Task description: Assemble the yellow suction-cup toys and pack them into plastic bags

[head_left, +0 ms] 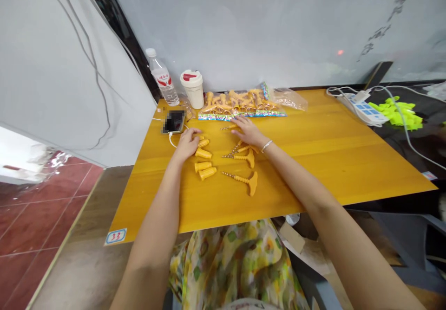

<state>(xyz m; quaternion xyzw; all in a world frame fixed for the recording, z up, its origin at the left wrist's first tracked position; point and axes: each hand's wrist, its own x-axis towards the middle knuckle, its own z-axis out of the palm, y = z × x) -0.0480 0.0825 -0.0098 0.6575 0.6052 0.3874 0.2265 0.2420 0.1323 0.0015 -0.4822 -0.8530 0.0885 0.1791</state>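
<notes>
My left hand (pixel 188 144) lies low at the upper end of a column of yellow ribbed caps (pixel 203 153), fingers apart and touching the topmost one. Several such caps rest on their sides below it. Over a corkscrew (pixel 227 127) spreads my right hand (pixel 246 132), its fingers stretched out. Only the metal spiral shows at the fingertips; the handle is hidden beneath the hand. Nearer to me are more corkscrews (pixel 244 158) with yellow T-shaped handles, partly overlapping, and a separate corkscrew (pixel 245 180). Their spirals point left, toward the caps.
Behind my hands lies a clear plastic bag (pixel 244 106) of yellow corkscrews. A phone (pixel 174 121) with a cable, a water bottle (pixel 162 78) and a lidded cup (pixel 193 89) stand left. A power strip (pixel 364 108) and bright green pieces (pixel 400 113) sit right, off the wooden board (pixel 331 161).
</notes>
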